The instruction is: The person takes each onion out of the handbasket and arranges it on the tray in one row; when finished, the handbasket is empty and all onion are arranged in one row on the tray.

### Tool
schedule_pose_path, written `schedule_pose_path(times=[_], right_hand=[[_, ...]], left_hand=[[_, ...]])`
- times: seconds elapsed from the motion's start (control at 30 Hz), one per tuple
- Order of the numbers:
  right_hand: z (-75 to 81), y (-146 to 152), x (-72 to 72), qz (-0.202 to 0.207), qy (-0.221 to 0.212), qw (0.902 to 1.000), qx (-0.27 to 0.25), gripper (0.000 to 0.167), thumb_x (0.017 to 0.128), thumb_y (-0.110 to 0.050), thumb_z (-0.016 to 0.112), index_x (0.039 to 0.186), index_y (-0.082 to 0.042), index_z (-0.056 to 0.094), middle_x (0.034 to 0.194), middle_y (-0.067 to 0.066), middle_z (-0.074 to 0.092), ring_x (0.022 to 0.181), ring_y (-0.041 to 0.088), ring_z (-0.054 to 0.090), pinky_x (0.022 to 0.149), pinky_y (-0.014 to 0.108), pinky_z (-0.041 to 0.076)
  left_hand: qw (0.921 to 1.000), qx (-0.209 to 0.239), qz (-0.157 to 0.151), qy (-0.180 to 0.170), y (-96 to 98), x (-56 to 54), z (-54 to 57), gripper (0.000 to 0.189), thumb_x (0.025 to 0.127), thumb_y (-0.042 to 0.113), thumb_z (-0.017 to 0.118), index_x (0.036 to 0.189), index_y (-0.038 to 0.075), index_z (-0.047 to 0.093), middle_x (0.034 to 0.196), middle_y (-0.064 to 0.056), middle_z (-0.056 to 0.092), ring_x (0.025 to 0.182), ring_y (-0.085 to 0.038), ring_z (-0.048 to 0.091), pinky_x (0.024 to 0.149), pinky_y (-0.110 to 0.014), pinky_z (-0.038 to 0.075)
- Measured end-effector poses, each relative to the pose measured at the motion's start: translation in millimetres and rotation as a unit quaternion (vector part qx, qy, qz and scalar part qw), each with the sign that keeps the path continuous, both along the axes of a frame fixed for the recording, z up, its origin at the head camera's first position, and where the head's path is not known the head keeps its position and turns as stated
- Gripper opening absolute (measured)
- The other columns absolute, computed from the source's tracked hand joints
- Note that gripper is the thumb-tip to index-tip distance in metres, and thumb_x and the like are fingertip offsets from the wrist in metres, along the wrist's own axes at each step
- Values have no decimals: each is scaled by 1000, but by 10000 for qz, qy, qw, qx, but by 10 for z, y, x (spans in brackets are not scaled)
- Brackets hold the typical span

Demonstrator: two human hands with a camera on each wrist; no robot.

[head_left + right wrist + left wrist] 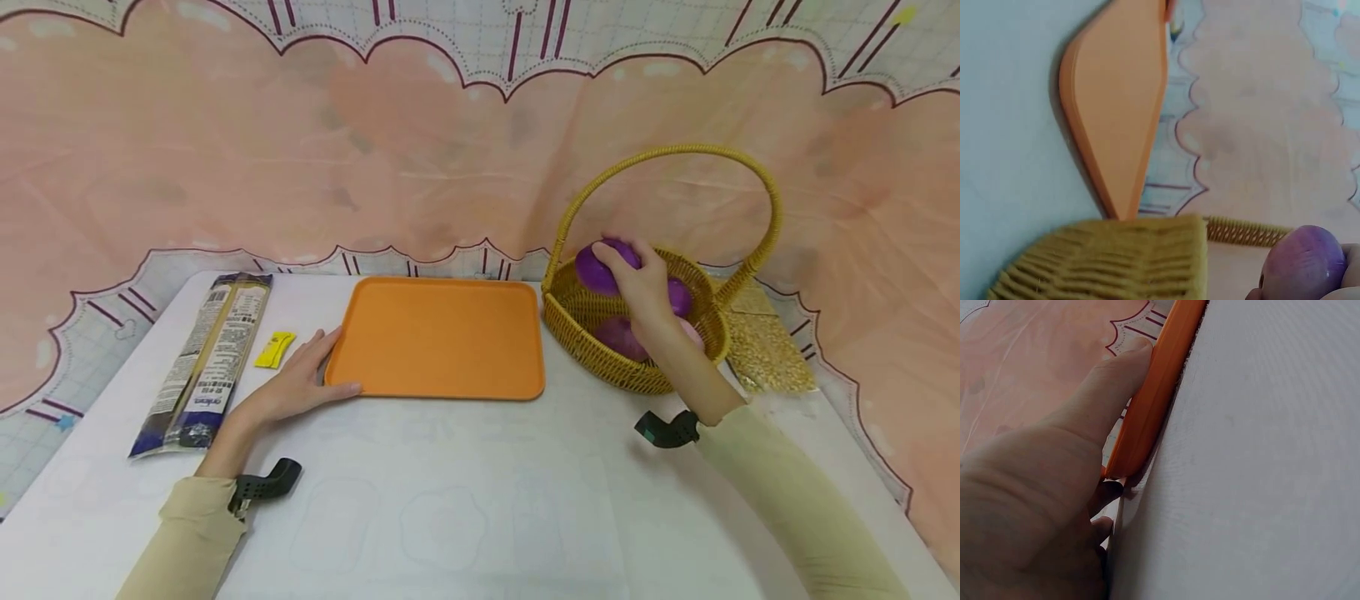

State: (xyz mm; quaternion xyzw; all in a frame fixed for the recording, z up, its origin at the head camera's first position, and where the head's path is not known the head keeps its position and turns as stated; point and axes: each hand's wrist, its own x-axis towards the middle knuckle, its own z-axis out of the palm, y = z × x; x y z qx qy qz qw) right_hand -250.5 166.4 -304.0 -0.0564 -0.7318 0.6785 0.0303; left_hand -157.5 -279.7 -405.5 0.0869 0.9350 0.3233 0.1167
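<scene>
My right hand [645, 287] grips a glossy purple round thing [597, 268], like a fruit or vegetable, above the woven basket [600, 371]. The right wrist view shows the same purple ball-like thing [1305, 265] at the lower right with only bits of fingers. Another purple round thing [680, 297] and a duller reddish-purple one [621, 336] lie in the basket; a pinkish one is partly hidden by my wrist. My left hand [296, 385] rests at the near left corner of the orange tray [438, 337], thumb along its front edge, fingers against its left side.
Left of the tray lie a small yellow packet [275, 349] and a long printed package [206, 358]. The basket's tall arched handle [686, 150] rises over the right hand. A clear bag of yellow grains [768, 350] lies right of the basket. A patterned cloth hangs behind the white table.
</scene>
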Motion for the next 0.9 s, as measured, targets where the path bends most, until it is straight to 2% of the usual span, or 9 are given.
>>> schedule_pose_path(times=[0.13,0.23,0.47,0.7,0.9], right_hand=[[25,-41,138,0,181,9998,-116,41,85,-36,74,123,-24,63,131,-8,53,122,17,51,109,38,44],[27,-94,262,77,256,9996,27,39,85,-37,74,121,-25,64,129,-7,55,120,16,51,108,40,45],[-33,-282,520,724,254,9952,601,46,88,-41,69,129,-23,58,137,2,53,125,25,50,104,49,49],[-128,-481,575,1387,338,9818,1252,44,89,-31,69,130,-19,58,140,7,51,125,32,50,101,53,51],[-215,-612,582,1704,18,9784,1173,43,89,-31,69,130,-20,57,143,4,49,128,33,48,98,53,52]], left_hand=[[10000,26,0,-8,10,-12,24,103,85,49,69,157,8,7,161,-27,3,148,-50,-2,115,-72,4],[10000,31,-10,12,14,-24,41,103,85,50,69,157,8,8,161,-27,4,148,-49,-1,115,-72,5],[10000,-24,-6,12,12,-29,33,103,85,50,69,157,8,9,162,-25,5,149,-47,-1,116,-70,6],[10000,-45,-2,58,11,-24,29,103,85,49,70,157,7,9,161,-27,6,148,-49,1,116,-70,6],[10000,-80,30,29,-3,-21,-3,104,84,50,69,157,7,9,161,-27,5,148,-49,0,116,-70,6]])
